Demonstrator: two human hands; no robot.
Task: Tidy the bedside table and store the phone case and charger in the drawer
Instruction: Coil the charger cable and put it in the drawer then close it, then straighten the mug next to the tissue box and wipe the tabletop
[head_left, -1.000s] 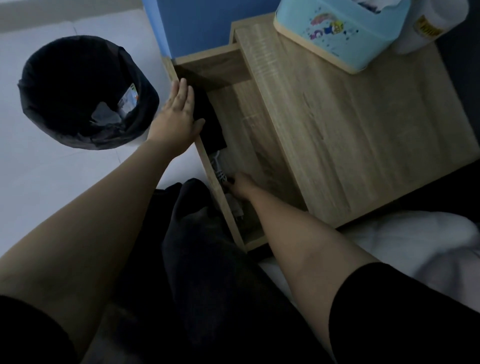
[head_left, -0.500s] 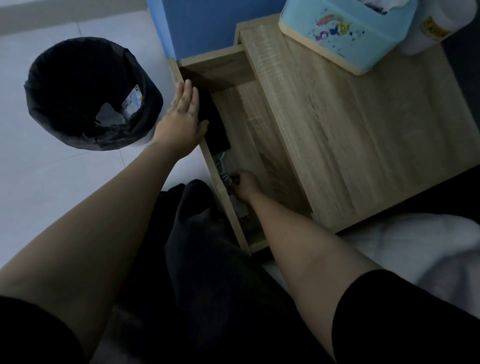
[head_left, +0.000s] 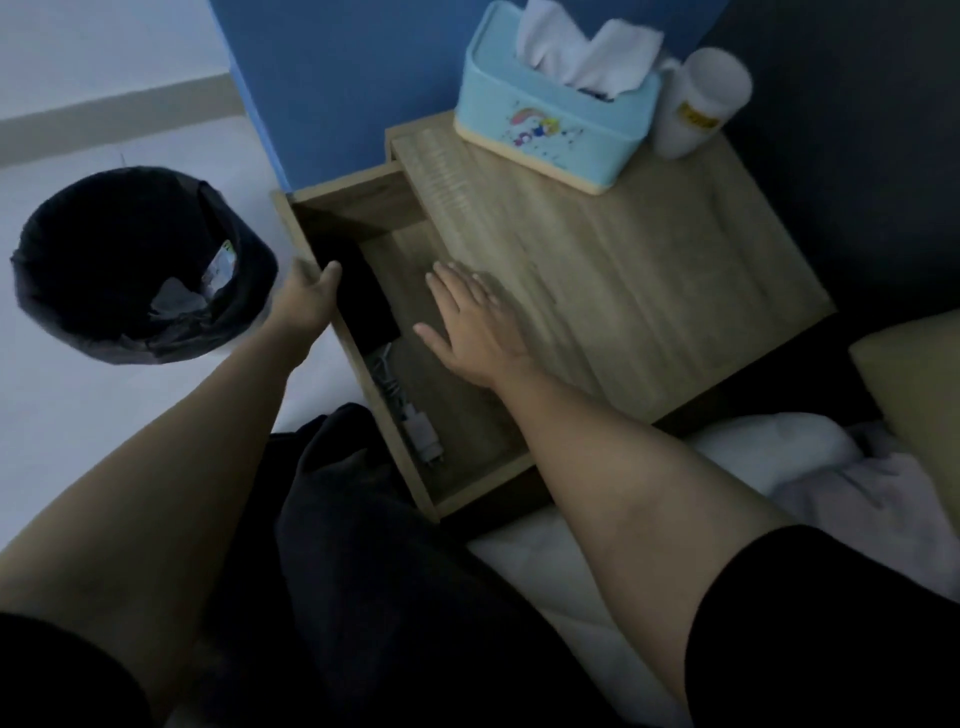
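Observation:
The wooden bedside table (head_left: 649, 291) has its drawer (head_left: 467, 493) pulled out to the left. Inside the drawer lie a black phone case (head_left: 366, 306) and, nearer to me, a grey charger with its cable (head_left: 418, 431). My left hand (head_left: 306, 301) grips the drawer's front panel, thumb over its top edge beside the phone case. My right hand (head_left: 472, 327) hovers flat and empty, fingers spread, over the drawer at the table top's edge.
A light blue tissue box (head_left: 556, 124) and a white cylindrical bottle (head_left: 698, 104) stand at the back of the table top. A black-lined waste bin (head_left: 135, 265) sits on the floor to the left. White bedding (head_left: 779, 467) and a pillow (head_left: 924, 389) lie at right.
My right hand has come up out of the drawer, leaving the charger lying there, and now hovers flat. My left hand has curled from flat onto the drawer front. The view has tilted up.

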